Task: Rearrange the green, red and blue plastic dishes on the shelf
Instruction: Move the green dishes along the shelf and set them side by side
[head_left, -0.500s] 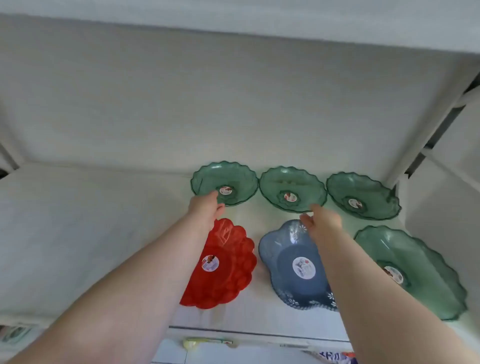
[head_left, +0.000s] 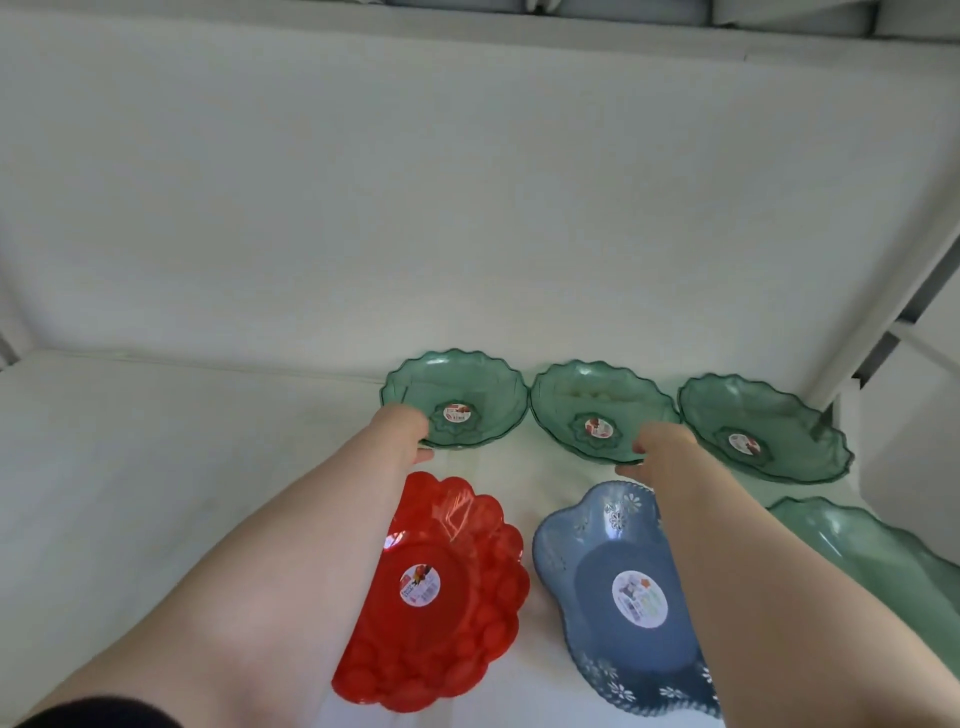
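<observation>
Shelf (head_left: 208, 493), two green dishes: left hand (head_left: 402, 434) pinches left green dish (head_left: 457, 395), right hand (head_left: 662, 449) pinches middle green dish (head_left: 597, 405); touching rims risk knocking together if shifted carelessly

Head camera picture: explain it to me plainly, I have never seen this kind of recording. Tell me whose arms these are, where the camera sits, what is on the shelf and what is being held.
There is no machine here. A person wears a wide-angle camera on the head, looking forward and down, so the two bare arms reaching in are the wearer's own.

The white shelf holds plastic dishes. Along the back stand three round green dishes in a row: the left green dish, the middle green dish and the right green dish. In front lie a red dish and a blue dish, with a larger green dish partly cut off at the right edge.

The left hand is at the near rim of the left green dish, and the right hand at the near rim of the middle one. Both seem to be taking hold, but the fingers are mostly hidden, so a firm grasp cannot be confirmed.
</observation>
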